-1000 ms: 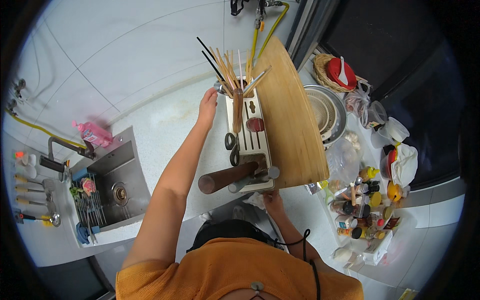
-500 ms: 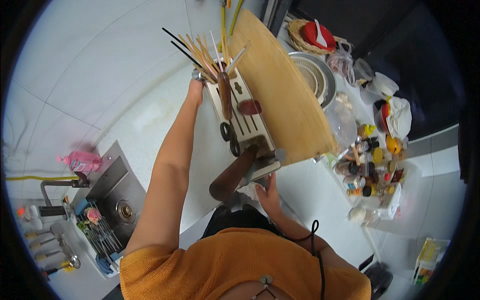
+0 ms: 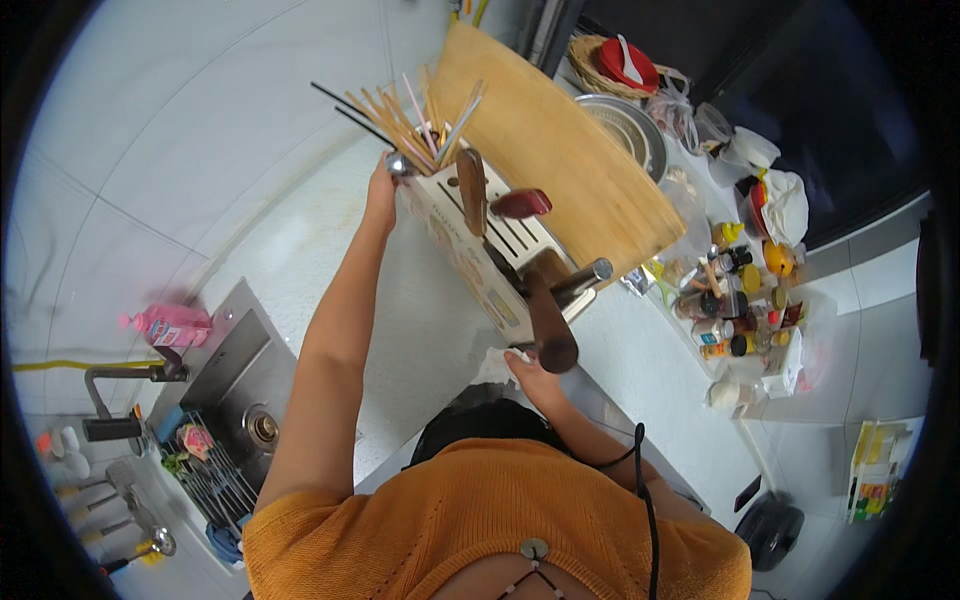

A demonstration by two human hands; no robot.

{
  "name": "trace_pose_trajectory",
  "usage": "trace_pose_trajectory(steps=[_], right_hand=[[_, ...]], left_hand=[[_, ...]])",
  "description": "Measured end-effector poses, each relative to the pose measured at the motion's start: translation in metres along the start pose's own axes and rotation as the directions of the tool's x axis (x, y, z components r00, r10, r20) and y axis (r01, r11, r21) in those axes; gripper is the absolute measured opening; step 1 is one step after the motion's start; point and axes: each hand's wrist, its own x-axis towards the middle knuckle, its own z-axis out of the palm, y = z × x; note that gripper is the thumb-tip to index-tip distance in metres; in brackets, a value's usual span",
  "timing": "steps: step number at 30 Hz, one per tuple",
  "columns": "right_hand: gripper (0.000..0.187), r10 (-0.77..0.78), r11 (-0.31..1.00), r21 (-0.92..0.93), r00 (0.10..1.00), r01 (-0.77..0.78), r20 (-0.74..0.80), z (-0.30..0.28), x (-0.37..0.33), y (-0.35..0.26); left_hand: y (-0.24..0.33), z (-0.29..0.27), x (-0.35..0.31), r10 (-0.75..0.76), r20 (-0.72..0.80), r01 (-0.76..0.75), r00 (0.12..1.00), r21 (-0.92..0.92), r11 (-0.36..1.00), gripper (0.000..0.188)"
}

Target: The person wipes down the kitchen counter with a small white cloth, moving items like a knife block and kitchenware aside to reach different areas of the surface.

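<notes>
Two hands grip one white utensil rack [image 3: 478, 262], tilted above the pale surface [image 3: 300, 250]. Her left hand [image 3: 381, 196] clasps its far end, just beside a metal cup of chopsticks [image 3: 415, 120], too many to count. Her right hand [image 3: 533, 376] holds the near end together with a white cloth [image 3: 497, 365]. Three handles stick up from the rack between the hands. One big round wooden board [image 3: 560, 160] leans right of the rack. One sink [image 3: 225, 385] lies well left.
</notes>
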Motion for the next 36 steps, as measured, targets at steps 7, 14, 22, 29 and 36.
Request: trace_pose_trajectory(steps=[7,14,22,29,36], right_hand=[[0.041,-0.355,0.924,-0.11,0.928,0.367,0.113,-0.013,0.018,0.009],[0.024,-0.191,0.981,0.042,0.975,0.187,0.114,-0.013,0.074,0.008],[0.027,-0.308,0.945,0.019,0.869,0.326,0.387,0.037,0.188,-0.049],[0.061,-0.233,0.966,0.015,0.837,0.26,0.494,0.09,0.264,-0.077],[0.07,-0.304,0.934,0.01,0.782,0.356,0.545,0.131,0.308,-0.096]], left_hand=[[0.004,-0.058,-0.081,0.16,-0.237,-0.192,0.958,-0.121,0.974,0.038],[0.012,-0.093,-0.174,0.339,-0.474,-0.361,0.813,0.048,0.931,0.043],[0.016,-0.104,-0.212,0.436,-0.606,-0.353,0.665,0.26,0.899,0.051],[0.024,-0.108,-0.196,0.461,-0.574,-0.232,0.677,0.429,0.873,0.088],[0.031,-0.125,-0.156,0.5,-0.634,-0.162,0.59,0.514,0.842,0.095]])
